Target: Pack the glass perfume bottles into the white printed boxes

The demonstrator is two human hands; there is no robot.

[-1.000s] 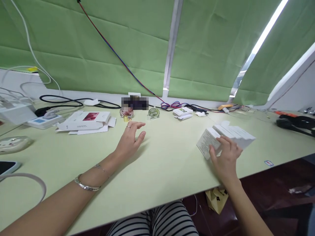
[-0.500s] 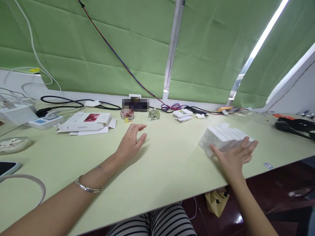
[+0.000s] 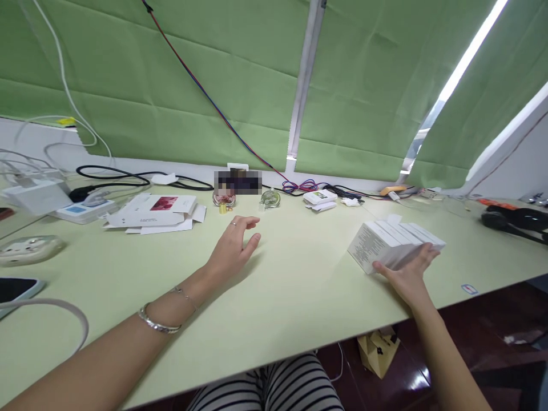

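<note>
Several small white boxes [image 3: 391, 242] stand side by side in a row on the right part of the table, with fine print on the end face toward the left. Against their near side lies my right hand [image 3: 409, 277], thumb at the lower left corner and fingers around the right end, gripping the row. My left hand [image 3: 233, 248] is at the middle left, fingers loosely bent and thumb apart, with nothing in it. Beyond it are a round reddish glass bottle [image 3: 224, 197] with a gold cap and a round greenish bottle [image 3: 270, 199].
Flattened white cartons [image 3: 152, 212] lie to the left, near a white power strip [image 3: 85, 210]. A phone [image 3: 17, 294] is at the left edge. Small white packs [image 3: 320, 198] and cables [image 3: 299, 186] line the back. Black headphones [image 3: 516, 220] rest far right.
My right hand has lowered and its raised fingers have come down against the boxes' right end. My left hand looks about the same; the view has shifted slightly.
</note>
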